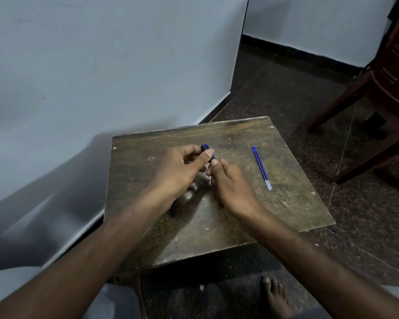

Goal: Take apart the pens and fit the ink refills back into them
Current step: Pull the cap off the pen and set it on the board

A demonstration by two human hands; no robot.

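A dark blue pen (207,150) is held above the middle of the small worn wooden table (286,203). My left hand (180,171) grips its far end between thumb and fingers. My right hand (230,180) pinches the near end; the pen's middle is hidden by my fingers. A loose blue ink refill (262,168) lies on the table to the right of my hands, pointing away from me. A dark blue pen part (173,211) pokes out from under my left wrist.
The table stands against a pale wall (101,77) on its left side. A dark speckled floor (286,84) surrounds it. Brown chair legs (366,100) stand at the far right. My bare foot (275,298) rests on the floor below the table's near edge.
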